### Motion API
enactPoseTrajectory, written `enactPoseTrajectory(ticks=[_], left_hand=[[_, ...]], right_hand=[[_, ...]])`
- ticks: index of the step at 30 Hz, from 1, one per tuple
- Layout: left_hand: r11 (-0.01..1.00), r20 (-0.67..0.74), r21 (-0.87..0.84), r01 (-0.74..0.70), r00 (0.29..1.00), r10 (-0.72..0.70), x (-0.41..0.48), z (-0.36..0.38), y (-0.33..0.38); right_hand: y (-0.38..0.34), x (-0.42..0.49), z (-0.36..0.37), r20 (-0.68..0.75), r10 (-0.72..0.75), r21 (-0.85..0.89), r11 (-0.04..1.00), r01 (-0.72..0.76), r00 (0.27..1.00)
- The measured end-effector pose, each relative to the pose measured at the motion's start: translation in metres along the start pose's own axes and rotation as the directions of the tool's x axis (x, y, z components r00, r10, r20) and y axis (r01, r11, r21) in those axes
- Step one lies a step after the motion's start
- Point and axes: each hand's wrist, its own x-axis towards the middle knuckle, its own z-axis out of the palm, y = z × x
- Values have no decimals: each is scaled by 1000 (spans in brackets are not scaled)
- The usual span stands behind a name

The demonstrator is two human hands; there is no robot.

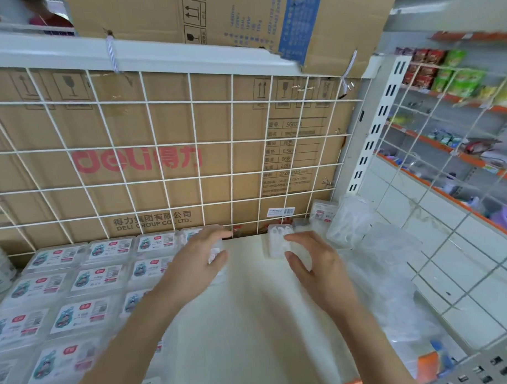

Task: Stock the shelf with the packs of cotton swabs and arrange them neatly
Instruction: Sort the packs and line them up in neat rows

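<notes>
Several flat clear packs (pixel 85 279) with white labels lie in neat rows on the left half of the white shelf (pixel 251 321). My left hand (pixel 200 257) rests on the rightmost pack at the back of those rows, thumb and fingers curled round its edge. My right hand (pixel 312 264) grips a clear plastic pack (pixel 278 241) that stands on the shelf near the back wire grid. More clear packs (pixel 345 220) lean in the back right corner.
A white wire grid (pixel 170 143) backed by brown cardboard closes the back. A second wire panel (pixel 437 214) fences the right side. Crumpled clear plastic wrap (pixel 393 287) lies at the right of the shelf. Another shelving aisle with goods stands beyond on the right.
</notes>
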Motion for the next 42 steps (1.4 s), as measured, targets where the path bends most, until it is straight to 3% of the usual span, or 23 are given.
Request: enactPoseTrajectory(ticks=[3, 6, 11, 14, 18, 21, 25, 28, 31, 33, 35, 36, 38, 40, 42], left_hand=[[993, 125, 51, -105, 987, 98, 23, 32, 28], [983, 245, 136, -122, 966, 85, 46, 62, 48], [950, 411, 293, -109, 911, -23, 78, 107, 49], [898, 391, 409, -159, 920, -15, 87, 125, 41], [891, 295, 422, -170, 955, 42, 86, 137, 36], [903, 158, 408, -135, 985, 75, 80, 140, 36], [889, 109, 450, -88, 993, 43, 68, 139, 41], [951, 77, 307, -26, 997, 3, 60, 136, 40], [997, -76, -65, 39, 996, -44, 51, 120, 45], [882, -124, -446, 150, 966, -227, 42, 100, 58], [565, 16, -781, 266, 913, -408, 32, 77, 68], [386, 117, -873, 299, 896, -429, 27, 66, 71], [156, 224, -937, 312, 882, -415, 14, 47, 70], [65, 238, -956, 288, 882, -408, 0, 32, 63], [25, 226, -966, 257, 889, -399, -14, 23, 58]], right_hand=[[2, 4, -32, -142, -50, -101, 994, 36, 989], [15, 5, -62, -247, -16, -223, 974, -41, 969], [43, -1, -92, -192, 240, -393, 870, -299, 951], [49, -7, -95, -147, 320, -454, 819, -351, 936], [53, -9, -96, -96, 360, -482, 799, -360, 928], [58, -10, -98, -85, 364, -436, 824, -363, 928], [61, -11, -98, -136, 358, -339, 859, -383, 924], [61, -13, -101, -209, 333, -240, 894, -378, 919], [48, -17, -104, -273, 295, -45, 947, -319, 915], [31, -18, -107, -271, 339, 225, 932, -283, 901], [14, -17, -108, -256, 374, 463, 857, -227, 892], [7, -16, -108, -240, 392, 573, 796, -197, 888], [-5, -15, -106, -129, 457, 807, 565, -175, 880], [-14, -13, -96, 61, 500, 948, 242, -207, 864], [-20, -13, -83, 234, 506, 961, 9, -276, 830]])
